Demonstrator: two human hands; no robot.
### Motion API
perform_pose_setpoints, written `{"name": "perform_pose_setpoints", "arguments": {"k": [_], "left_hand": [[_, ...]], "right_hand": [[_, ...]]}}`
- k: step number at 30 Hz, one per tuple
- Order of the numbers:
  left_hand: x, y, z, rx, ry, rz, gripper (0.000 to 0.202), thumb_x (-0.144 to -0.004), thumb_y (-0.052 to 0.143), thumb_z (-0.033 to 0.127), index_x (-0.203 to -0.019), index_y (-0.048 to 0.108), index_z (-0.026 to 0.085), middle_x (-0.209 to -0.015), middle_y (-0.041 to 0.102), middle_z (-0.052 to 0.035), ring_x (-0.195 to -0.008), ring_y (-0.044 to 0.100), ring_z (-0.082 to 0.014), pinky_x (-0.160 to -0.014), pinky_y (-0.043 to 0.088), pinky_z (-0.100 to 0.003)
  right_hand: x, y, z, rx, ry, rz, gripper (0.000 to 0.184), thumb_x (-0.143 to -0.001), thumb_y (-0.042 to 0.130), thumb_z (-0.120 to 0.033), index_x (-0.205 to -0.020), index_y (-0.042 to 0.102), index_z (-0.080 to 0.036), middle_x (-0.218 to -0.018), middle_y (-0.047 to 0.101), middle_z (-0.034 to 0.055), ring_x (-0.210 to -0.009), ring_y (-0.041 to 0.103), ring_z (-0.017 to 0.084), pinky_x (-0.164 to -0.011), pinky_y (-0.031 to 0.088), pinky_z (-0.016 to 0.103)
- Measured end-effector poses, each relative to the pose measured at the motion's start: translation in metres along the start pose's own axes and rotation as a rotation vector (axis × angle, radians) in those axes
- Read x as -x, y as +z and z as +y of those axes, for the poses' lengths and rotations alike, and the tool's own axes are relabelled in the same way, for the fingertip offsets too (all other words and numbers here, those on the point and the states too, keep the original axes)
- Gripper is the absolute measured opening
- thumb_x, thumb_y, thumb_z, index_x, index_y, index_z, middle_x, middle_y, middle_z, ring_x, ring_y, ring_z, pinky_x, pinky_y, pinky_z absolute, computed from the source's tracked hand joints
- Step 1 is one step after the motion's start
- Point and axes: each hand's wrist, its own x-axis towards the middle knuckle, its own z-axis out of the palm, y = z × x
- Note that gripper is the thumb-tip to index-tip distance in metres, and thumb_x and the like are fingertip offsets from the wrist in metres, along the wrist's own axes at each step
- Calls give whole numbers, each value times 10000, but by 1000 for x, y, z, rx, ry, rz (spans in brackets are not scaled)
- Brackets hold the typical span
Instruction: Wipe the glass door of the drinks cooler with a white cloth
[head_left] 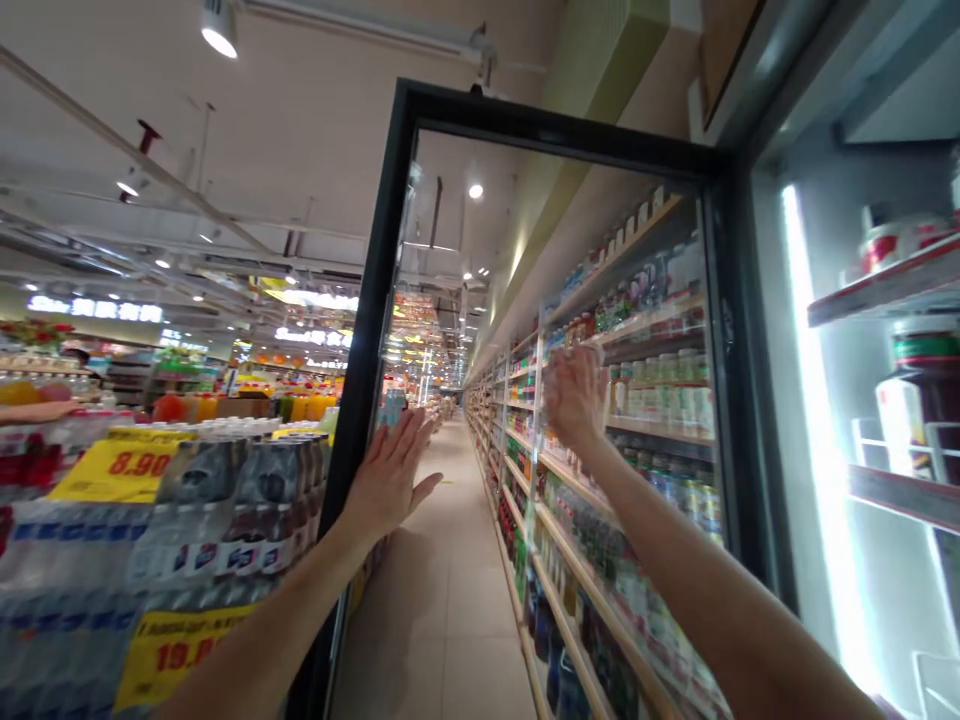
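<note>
An open glass door [559,140] with a dark frame stands in front of me, hinged at the right on a lit cooler. My left hand [394,475] is flat with its fingers stretched and thumb apart, holding nothing, at the glass beside the door's left frame bar. Further right, my right hand [576,395] is raised at the middle of the pane. Its fingers are smeared by motion, so I cannot make out their shape or whether anything is in them. Whether either palm presses on the glass is hard to see.
Through the glass show shelves [622,425] of bottles and a tiled aisle floor [446,570]. Stacked bottle packs [217,540] with a yellow price sign [124,465] stand at left. At right, the cooler's shelf [892,285] holds bottles beside a bright light strip [817,420].
</note>
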Motion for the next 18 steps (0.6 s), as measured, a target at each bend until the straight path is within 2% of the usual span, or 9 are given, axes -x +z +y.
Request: {"name": "perform_pose_setpoints", "arguments": {"k": [2, 4, 6, 8, 9, 11, 13, 16, 18], "left_hand": [[-3, 4, 11, 2, -77, 16, 644, -910, 344, 425, -1447, 150, 128, -1464, 307, -139, -1388, 189, -240, -1108, 180, -452], [-6, 9, 23, 1, -196, 66, 644, -913, 344, 413, -1449, 134, 123, -1465, 297, -153, -1390, 178, -257, -1108, 147, -494], [-8, 14, 32, 10, -284, 105, 648, -913, 353, 407, -1452, 116, 137, -1469, 285, -158, -1390, 174, -267, -1108, 113, -523], [-9, 17, 36, 25, -299, 123, 652, -911, 364, 402, -1455, 102, 156, -1472, 281, -152, -1388, 186, -265, -1109, 101, -524], [-9, 18, 35, 30, -291, 123, 656, -909, 368, 402, -1456, 95, 163, -1474, 277, -149, -1387, 191, -262, -1111, 105, -520], [-7, 18, 32, 32, -267, 121, 658, -907, 372, 393, -1457, 86, 174, -1476, 273, -143, -1384, 202, -257, -1112, 122, -507], [-5, 17, 29, 32, -241, 113, 667, -902, 387, 387, -1458, 79, 185, -1479, 269, -135, -1383, 204, -255, -1111, 145, -495], [-2, 18, 28, 27, -235, 106, 679, -899, 395, 380, -1459, 62, 189, -1478, 266, -132, -1381, 205, -266, -1106, 162, -503], [-2, 19, 30, 19, -254, 107, 679, -903, 388, 370, -1460, 46, 187, -1473, 275, -135, -1377, 216, -274, -1101, 165, -518]], "right_hand": [[-3, -10, 44, 46, 132, 114, 522, -896, 306, -326, -1346, 405, -80, -1435, 305, 236, -1339, 234, 366, -1007, 246, 625], [1, -13, 52, 58, 141, 167, 548, -898, 288, -316, -1328, 396, 5, -1397, 318, 302, -1329, 242, 376, -995, 276, 607], [11, -5, 21, 50, 29, 158, 523, -891, 316, -310, -1319, 420, -28, -1382, 380, 247, -1326, 274, 317, -1033, 293, 528], [22, 8, -28, 18, -195, 92, 432, -881, 372, -314, -1273, 502, -188, -1347, 482, 76, -1312, 326, 200, -1084, 281, 390], [26, 13, -49, -44, -412, 24, 433, -877, 398, -325, -1280, 497, -199, -1357, 477, 67, -1322, 311, 199, -1104, 240, 396], [30, 18, -67, -111, -568, -41, 427, -877, 416, -336, -1287, 487, -241, -1372, 468, 37, -1335, 292, 194, -1124, 174, 426], [30, 12, -42, -90, -433, -50, 427, -885, 399, -322, -1299, 474, -251, -1392, 446, 42, -1341, 284, 213, -1118, 143, 479], [26, -6, 41, 40, -45, -22, 454, -887, 363, -311, -1320, 458, -215, -1406, 419, 91, -1330, 303, 257, -1085, 175, 540], [25, -14, 82, 101, 180, 47, 490, -887, 333, -319, -1339, 433, -158, -1405, 407, 140, -1326, 300, 287, -1049, 244, 553]]}}
